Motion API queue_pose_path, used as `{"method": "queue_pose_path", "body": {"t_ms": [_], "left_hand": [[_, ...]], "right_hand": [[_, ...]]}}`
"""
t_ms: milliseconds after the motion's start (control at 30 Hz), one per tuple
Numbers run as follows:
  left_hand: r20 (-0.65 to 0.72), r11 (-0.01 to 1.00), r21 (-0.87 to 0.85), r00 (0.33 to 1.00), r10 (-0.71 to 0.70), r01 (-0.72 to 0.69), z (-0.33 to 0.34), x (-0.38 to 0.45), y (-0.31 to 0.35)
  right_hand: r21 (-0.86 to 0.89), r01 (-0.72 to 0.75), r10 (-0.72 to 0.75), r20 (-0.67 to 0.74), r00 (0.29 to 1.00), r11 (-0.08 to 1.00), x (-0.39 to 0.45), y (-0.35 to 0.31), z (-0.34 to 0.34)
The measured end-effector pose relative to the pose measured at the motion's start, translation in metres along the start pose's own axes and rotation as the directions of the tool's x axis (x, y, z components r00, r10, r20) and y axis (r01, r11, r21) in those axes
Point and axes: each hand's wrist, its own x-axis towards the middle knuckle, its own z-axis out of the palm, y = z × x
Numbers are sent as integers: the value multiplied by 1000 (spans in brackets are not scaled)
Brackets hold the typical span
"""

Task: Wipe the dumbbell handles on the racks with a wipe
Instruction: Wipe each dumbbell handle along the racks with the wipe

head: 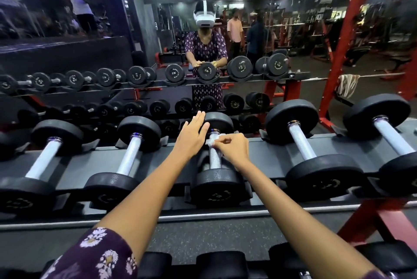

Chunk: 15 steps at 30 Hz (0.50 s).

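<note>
A black dumbbell (217, 185) with a silver knurled handle (214, 159) lies in the middle of the top rack (158, 161). My right hand (233, 149) pinches a small white wipe (214, 139) against the far end of that handle. Fingers apart and holding nothing, my left hand (191, 135) rests flat on the dumbbell's far head (220, 121).
Two dumbbells (123, 161) lie left of it on the rack and two larger dumbbells (309, 154) lie right. A mirror (158, 30) behind shows people and more racks. A red frame post (343, 37) stands at right. The tops of lower-tier dumbbells (221, 263) sit below my arms.
</note>
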Motion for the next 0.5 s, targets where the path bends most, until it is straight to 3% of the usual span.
{"method": "queue_pose_path", "body": {"t_ms": [67, 133, 233, 300, 433, 500], "left_hand": [[10, 1000, 5, 1000, -13, 13, 0, 0, 1], [16, 1000, 12, 1000, -16, 16, -1, 1, 2], [19, 1000, 4, 1000, -24, 24, -1, 0, 1], [30, 1000, -3, 999, -30, 30, -1, 1, 2], [18, 999, -7, 999, -32, 32, -2, 2, 1], [17, 999, -15, 999, -35, 36, -1, 1, 1]], "right_hand": [[80, -115, 118, -29, 993, 990, 11, 0, 3], [223, -279, 277, 40, 960, 934, 18, 2, 6], [493, -502, 434, 255, 864, 710, 27, 7, 1], [562, -560, 457, 328, 827, 609, 35, 9, -7], [548, -646, 448, 465, 764, 532, 34, 3, 2], [518, -644, 453, 458, 765, 563, 35, 4, 0]]}}
